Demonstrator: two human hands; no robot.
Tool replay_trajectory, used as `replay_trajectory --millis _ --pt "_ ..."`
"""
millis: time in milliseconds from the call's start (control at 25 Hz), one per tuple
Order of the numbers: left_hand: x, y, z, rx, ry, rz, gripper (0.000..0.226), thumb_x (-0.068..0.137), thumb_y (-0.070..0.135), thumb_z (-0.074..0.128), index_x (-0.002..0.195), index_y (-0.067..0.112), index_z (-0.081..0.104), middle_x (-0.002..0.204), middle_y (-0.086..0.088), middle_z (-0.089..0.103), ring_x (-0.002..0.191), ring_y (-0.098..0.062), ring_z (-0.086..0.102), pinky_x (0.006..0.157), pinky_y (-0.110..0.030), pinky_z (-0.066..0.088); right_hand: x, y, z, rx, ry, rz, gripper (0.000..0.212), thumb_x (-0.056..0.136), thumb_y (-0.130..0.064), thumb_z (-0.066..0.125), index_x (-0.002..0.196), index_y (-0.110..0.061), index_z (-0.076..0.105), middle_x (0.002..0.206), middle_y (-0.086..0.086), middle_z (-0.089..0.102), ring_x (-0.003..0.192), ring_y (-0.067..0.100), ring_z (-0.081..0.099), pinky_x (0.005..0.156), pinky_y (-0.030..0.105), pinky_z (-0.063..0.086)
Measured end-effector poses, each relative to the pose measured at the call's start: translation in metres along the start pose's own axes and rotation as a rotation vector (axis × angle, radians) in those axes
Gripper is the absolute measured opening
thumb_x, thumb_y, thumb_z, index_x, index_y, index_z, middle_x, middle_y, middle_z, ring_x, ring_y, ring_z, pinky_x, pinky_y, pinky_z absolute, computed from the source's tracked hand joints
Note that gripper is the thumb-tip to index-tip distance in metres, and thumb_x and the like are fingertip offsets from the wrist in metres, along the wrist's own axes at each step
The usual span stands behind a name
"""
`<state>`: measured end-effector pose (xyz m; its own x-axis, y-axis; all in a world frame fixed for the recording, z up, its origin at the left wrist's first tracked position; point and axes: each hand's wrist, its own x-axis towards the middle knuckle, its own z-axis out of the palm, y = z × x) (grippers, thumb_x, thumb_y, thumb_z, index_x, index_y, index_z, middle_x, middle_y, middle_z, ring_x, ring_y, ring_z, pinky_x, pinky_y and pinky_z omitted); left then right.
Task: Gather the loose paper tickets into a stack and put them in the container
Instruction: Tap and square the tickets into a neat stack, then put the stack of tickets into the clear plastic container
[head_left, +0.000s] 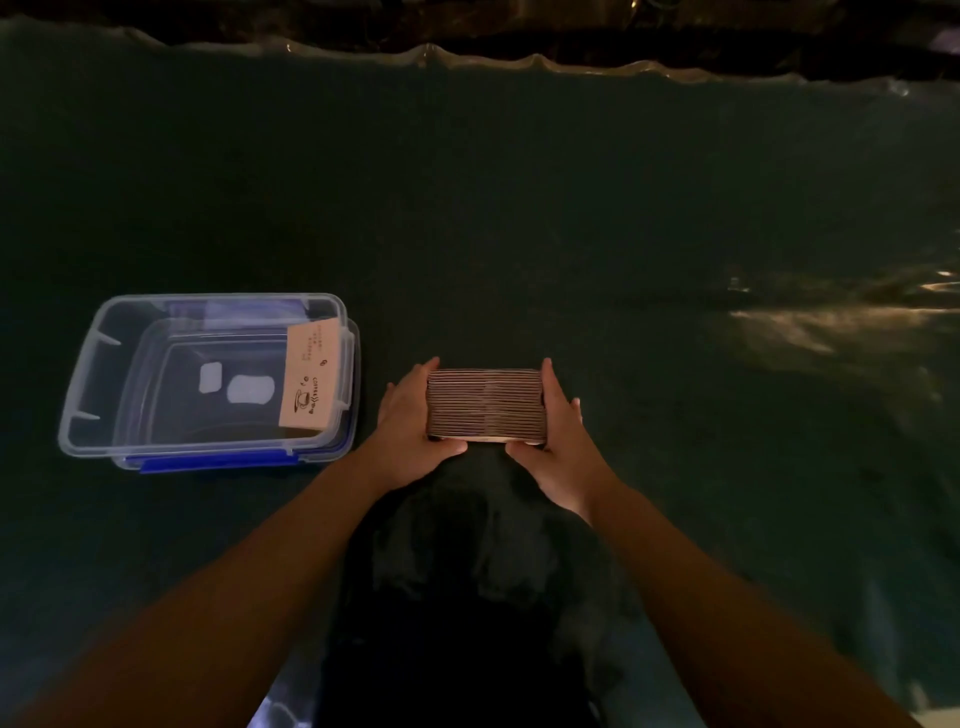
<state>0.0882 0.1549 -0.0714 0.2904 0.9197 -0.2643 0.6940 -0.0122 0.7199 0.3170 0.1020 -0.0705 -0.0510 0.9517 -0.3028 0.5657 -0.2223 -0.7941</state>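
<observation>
A thick stack of paper tickets (485, 408) stands on edge on the dark green table, its layered edges facing me. My left hand (413, 434) presses its left end and my right hand (558, 447) presses its right end, thumbs under the near side. To the left sits a clear plastic container (91, 384) with blue latches. One pale ticket (310, 376) with a coffee cup print leans against the container's right inner wall.
A clear plastic sheet covers the table, with a wavy far edge (467, 57) and glare at the right (831, 317). Dark clothing (467, 597) fills the space between my forearms.
</observation>
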Motion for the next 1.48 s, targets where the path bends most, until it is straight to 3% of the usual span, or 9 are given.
replay_trajectory --millis 160,360,600,760,1000,1160,1240,1320,1480 --pt "0.003 -0.003 0.007 0.129 -0.031 -0.008 0.124 0.079 0.035 0.086 0.165 0.016 -0.001 0.174 -0.006 0.013 0.16 -0.021 0.001 0.125 -0.046 -0.007 0.001 0.0 0.006 -0.048 0.017 -0.007 0.113 0.094 -0.025 0.072 0.169 -0.019 -0.013 0.179 0.003 0.017 0.165 0.02 0.001 0.126 0.04 -0.021" --pt "0.002 -0.012 0.007 0.162 -0.051 0.027 0.12 0.078 0.047 0.084 0.165 0.025 0.005 0.172 -0.004 0.015 0.159 -0.017 0.001 0.121 -0.041 -0.01 0.002 0.006 0.007 -0.089 0.003 -0.049 0.113 0.094 -0.038 0.072 0.169 -0.017 -0.01 0.18 0.005 0.011 0.165 0.019 -0.006 0.121 0.039 -0.026" --pt "0.008 -0.017 0.004 0.199 -0.001 0.007 0.116 0.062 0.06 0.089 0.154 0.027 0.026 0.164 -0.006 0.028 0.151 -0.015 0.011 0.12 -0.042 -0.007 0.013 0.011 -0.007 -0.258 0.075 -0.064 0.107 0.081 -0.057 0.077 0.166 -0.029 0.019 0.173 -0.004 0.032 0.164 0.02 0.006 0.13 0.057 -0.011" --pt "0.013 -0.015 0.004 0.251 -0.025 0.014 0.117 0.061 0.067 0.085 0.149 0.031 0.016 0.16 -0.009 0.022 0.141 -0.01 0.007 0.123 -0.048 0.0 0.02 0.016 0.0 -0.402 0.051 -0.079 0.115 0.079 -0.078 0.061 0.168 -0.027 0.008 0.177 -0.005 0.02 0.164 0.017 -0.004 0.125 0.053 -0.019" --pt "0.014 -0.016 0.003 0.318 -0.082 0.043 0.117 0.066 0.069 0.082 0.155 0.023 0.022 0.163 -0.008 0.024 0.151 -0.015 0.006 0.12 -0.041 -0.011 0.017 0.023 0.008 -0.465 0.018 -0.103 0.106 0.083 -0.087 0.046 0.167 -0.028 0.021 0.177 0.001 0.019 0.164 0.022 -0.01 0.124 0.053 -0.023" --pt "0.008 -0.008 -0.006 0.17 -0.098 0.003 0.11 0.063 0.056 0.091 0.151 0.028 0.031 0.161 -0.003 0.031 0.151 -0.018 0.016 0.125 -0.046 0.001 0.017 0.016 0.006 -0.289 0.013 -0.062 0.101 0.079 -0.083 0.06 0.162 -0.033 0.033 0.171 -0.005 0.034 0.165 0.018 -0.001 0.124 0.05 -0.025" --pt "0.001 -0.004 -0.019 -0.059 -0.137 -0.002 0.101 0.061 0.046 0.096 0.143 0.037 0.038 0.15 0.007 0.047 0.143 -0.014 0.04 0.121 -0.048 0.031 0.014 0.008 0.001 -0.057 -0.019 -0.023 0.097 0.071 -0.069 0.082 0.153 -0.037 0.041 0.159 -0.008 0.051 0.16 0.019 0.027 0.13 0.06 -0.006" --pt "-0.009 0.003 -0.034 -0.26 -0.193 0.004 0.091 0.061 0.04 0.097 0.135 0.043 0.043 0.139 0.019 0.058 0.132 -0.003 0.054 0.11 -0.037 0.046 0.008 -0.004 -0.007 0.303 -0.091 0.007 0.101 0.061 -0.044 0.098 0.147 -0.03 0.046 0.146 -0.003 0.064 0.143 0.02 0.055 0.123 0.064 0.033" --pt "-0.026 0.021 -0.056 -0.729 -0.199 -0.069 0.082 0.065 0.021 0.096 0.134 0.028 0.052 0.131 0.01 0.07 0.122 -0.008 0.066 0.096 -0.031 0.059 -0.001 -0.043 -0.02 0.621 -0.181 0.063 0.1 0.064 -0.019 0.096 0.149 -0.01 0.045 0.145 0.014 0.064 0.137 0.032 0.061 0.107 0.054 0.056"
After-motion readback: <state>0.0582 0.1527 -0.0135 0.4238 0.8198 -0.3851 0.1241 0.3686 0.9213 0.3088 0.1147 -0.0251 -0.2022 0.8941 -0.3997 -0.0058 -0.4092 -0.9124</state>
